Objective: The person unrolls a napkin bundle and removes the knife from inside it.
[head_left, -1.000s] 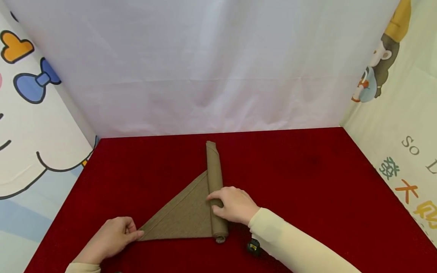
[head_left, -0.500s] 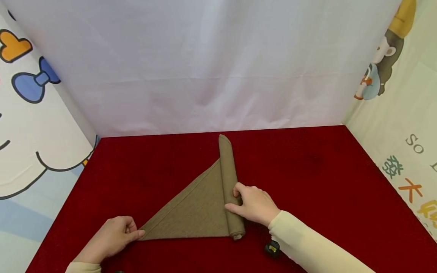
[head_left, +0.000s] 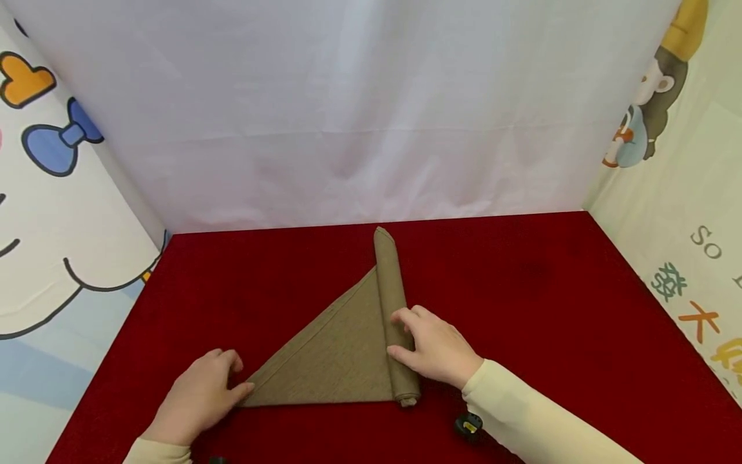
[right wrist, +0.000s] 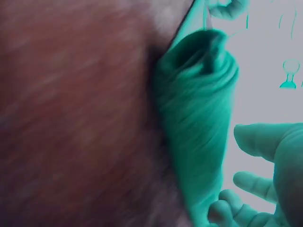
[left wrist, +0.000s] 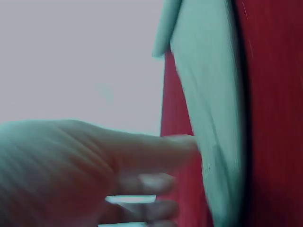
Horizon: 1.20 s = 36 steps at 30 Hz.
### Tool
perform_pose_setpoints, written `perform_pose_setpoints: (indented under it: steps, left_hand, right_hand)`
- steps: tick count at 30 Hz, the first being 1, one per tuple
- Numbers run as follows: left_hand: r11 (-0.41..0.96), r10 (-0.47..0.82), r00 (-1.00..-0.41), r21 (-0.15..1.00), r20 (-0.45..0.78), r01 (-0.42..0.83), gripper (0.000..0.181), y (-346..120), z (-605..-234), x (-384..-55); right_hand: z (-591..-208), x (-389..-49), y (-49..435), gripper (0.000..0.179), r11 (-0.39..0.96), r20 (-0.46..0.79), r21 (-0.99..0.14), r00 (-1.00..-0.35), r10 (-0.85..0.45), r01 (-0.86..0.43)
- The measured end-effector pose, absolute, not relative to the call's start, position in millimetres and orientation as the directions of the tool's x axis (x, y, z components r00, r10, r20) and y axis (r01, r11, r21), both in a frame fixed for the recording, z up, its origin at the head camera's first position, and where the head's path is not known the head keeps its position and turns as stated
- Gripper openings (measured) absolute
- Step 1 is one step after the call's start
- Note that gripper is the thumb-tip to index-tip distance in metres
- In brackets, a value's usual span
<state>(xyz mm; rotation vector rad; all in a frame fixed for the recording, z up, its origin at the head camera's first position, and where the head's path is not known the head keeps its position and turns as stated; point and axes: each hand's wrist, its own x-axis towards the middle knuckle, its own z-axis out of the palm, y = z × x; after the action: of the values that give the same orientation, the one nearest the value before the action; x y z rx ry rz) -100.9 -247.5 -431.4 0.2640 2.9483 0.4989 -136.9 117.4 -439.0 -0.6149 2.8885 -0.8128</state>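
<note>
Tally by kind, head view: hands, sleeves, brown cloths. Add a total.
Left hand and right hand: 2
Left sleeve and right sleeve: 2
Brown cloth, partly rolled: 1
Total: 5

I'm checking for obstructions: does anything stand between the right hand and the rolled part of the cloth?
Nothing visible does. In the head view, the right hand has its fingers over the roll, and the right wrist view shows nothing between them. The black device by the cuff is off to the side.
</note>
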Motion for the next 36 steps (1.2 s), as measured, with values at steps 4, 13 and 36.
perform_pose_setpoints:
  steps: [4, 13, 36]
  left_hand:
    - [0.895, 0.32, -0.943, 0.298, 0.092, 0.332, 0.033, -205.4, -429.9, -98.7]
    - [0.824, 0.544, -0.839, 0.202, -0.018, 0.53, 0.062, -135.2, -451.0, -97.6]
    - [0.822, 0.559, -0.825, 0.187, -0.08, 0.538, 0.062, -117.4, -460.0, -99.9]
  right_hand:
    - [-437.2, -139.8, 105.1, 0.037, 0.769, 0.117, -0.416, -0.867, -0.485, -0.486]
    - [-443.9, -141.8, 97.8, 0.056, 0.735, -0.027, -0.313, -0.768, -0.64, -0.601]
    - [-444.5, -135.3, 168.1, 0.043, 0.739, -0.032, -0.401, -0.798, -0.602, -0.542]
